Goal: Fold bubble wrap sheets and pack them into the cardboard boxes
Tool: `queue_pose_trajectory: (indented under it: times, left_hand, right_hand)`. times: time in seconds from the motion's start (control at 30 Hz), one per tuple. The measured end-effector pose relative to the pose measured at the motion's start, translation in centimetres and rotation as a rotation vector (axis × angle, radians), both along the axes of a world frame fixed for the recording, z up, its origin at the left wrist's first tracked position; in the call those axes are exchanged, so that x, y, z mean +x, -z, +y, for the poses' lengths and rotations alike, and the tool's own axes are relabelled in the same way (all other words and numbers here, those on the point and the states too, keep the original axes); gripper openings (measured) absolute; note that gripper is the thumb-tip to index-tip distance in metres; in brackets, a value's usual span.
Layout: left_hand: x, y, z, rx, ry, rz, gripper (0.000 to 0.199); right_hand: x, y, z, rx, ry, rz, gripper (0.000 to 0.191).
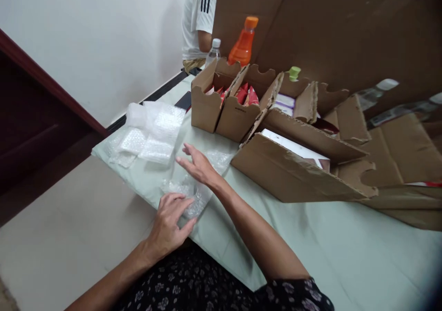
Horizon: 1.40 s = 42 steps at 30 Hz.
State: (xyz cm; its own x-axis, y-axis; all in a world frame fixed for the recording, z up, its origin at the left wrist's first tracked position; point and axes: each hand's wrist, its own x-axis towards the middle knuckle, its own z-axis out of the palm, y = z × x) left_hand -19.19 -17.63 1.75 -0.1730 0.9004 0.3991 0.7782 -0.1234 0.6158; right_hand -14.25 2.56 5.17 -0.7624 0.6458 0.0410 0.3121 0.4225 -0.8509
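A clear bubble wrap piece lies on the cloth-covered table in front of me. My left hand rests at its near left side, fingers slightly bent over the plastic and thumb apart. Above the same plastic is my right hand, its fingers and thumb spread and nothing visible between them. Whether the right palm touches the plastic I cannot tell. Left of it, several flat bubble wrap pouches are piled near the table's far left edge.
Cardboard bins holding red packets and boxes stand along the right. An orange bottle and clear bottles rise behind them, before a tall cardboard panel. A person in a white shirt is beyond. The pale green tablecloth extends right.
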Motion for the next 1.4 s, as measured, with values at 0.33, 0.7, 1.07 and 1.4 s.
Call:
queue_pose_trajectory:
  times: [0.33, 0.7, 1.07, 1.4]
  left_hand:
    - [-2.6, -1.5, 0.3, -0.112, 0.272, 0.285, 0.035]
    - [1.3, -2.1, 3.0, -0.153, 0.466, 0.513, 0.023]
    - [-4.2, -8.3, 6.5, -0.387, 0.291, -0.015, 0.033]
    - [4.4, -2.1, 20.5, -0.272, 0.289, -0.533, 0.079]
  right_hand:
    - [19.3, 0.6, -7.1, 0.448, -0.179, -0.5, 0.028]
    - [33.2, 2.2, -19.8, 0.368, 0.52, -0.728, 0.029]
    - [33.8, -0.5, -11.2, 0.187, 0.94, -0.375, 0.047]
    - [29.1, 2.2, -0.1, 0.071, 0.878, -0.043, 0.053]
